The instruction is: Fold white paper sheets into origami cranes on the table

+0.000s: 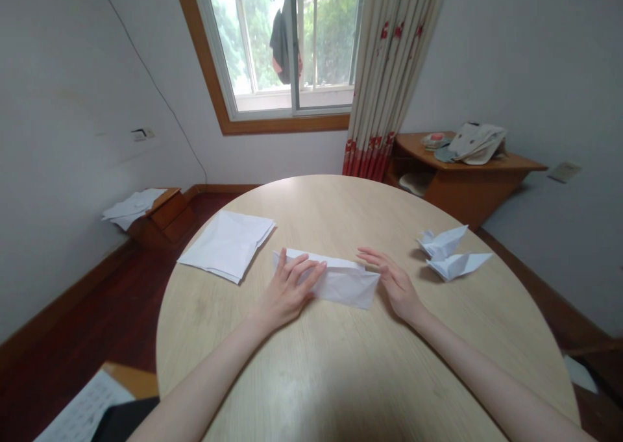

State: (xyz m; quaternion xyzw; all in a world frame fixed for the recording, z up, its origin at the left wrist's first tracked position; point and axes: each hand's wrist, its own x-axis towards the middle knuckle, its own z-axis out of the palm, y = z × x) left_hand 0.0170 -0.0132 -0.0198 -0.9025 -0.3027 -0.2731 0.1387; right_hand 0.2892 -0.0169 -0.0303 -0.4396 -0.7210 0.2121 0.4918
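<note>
Folded paper: I see it from afar through the head view; the white folded paper (346, 291) lies near the middle of the round table (370, 370), with a long fold along its far side.
Left hand: my left hand (288, 294) is on the paper's left part, fingers spread out, not closed around it.
Right hand: my right hand (398, 291) is at the paper's right end, fingers loosely bent; I can't tell if it pinches the corner.
Paper pile: a pile of white sheets (226, 244) sits on the table, left of my left hand.
Paper birds: two folded shapes like birds (458, 266) sit close together, right of my right hand.
Window: past the table is a window (322, 39) with a curtain (384, 59) beside it.
</note>
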